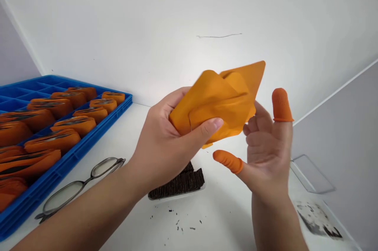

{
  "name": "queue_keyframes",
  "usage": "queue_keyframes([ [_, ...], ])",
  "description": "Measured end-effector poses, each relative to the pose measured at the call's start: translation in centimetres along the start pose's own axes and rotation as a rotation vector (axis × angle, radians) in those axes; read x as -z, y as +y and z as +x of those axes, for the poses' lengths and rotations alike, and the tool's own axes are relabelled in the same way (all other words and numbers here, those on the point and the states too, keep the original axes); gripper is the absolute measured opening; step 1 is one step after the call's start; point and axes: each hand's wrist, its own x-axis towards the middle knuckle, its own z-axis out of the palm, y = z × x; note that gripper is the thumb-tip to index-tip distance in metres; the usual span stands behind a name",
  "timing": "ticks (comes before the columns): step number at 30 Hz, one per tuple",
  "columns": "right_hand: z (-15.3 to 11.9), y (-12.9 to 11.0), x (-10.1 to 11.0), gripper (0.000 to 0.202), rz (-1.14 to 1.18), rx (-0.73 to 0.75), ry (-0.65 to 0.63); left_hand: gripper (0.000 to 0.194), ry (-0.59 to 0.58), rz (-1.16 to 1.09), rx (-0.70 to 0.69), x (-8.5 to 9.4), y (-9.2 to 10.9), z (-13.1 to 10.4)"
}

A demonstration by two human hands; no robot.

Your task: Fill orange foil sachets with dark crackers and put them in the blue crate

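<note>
My left hand grips several orange pouches, stacked and fanned apart, its thumb pressed across the front one. The pouches are tilted in mid-air above the table. Just to their right, my right hand is raised with thumb and index finger wide apart and nothing between them. Orange ribbed finger cots cover that thumb and index fingertip. Its other fingers are curled, partly behind the pouches' edge. Below my left hand sits a clear tray of thin dark-brown pieces, partly hidden by the wrist.
At the left stands a blue compartment tray with several filled orange pouches. Eyeglasses lie beside it. Dark crumbs dot the white table. At the right are a clear lid and a clear container with dark residue.
</note>
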Motion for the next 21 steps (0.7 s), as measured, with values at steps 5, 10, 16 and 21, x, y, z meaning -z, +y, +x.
queue_keyframes([
  [5,-0.6,-0.4,0.1,0.077,-0.009,0.076,0.12,0.05,-0.142,0.033,-0.008,-0.3,1.4,-1.5],
  [10,-0.7,-0.4,0.0,0.074,0.051,0.13,0.154,0.075,-0.162,0.074,0.003,-0.4,0.7,-1.4],
  [16,-0.9,-0.2,-0.1,0.084,0.097,0.038,0.134,0.102,-0.032,0.075,-0.111,-0.7,-0.1,-1.8],
  [21,-1.2,0.0,-0.5,0.042,0.07,0.046,0.05,0.095,0.041,-0.006,-0.19,-1.4,0.5,-2.1],
])
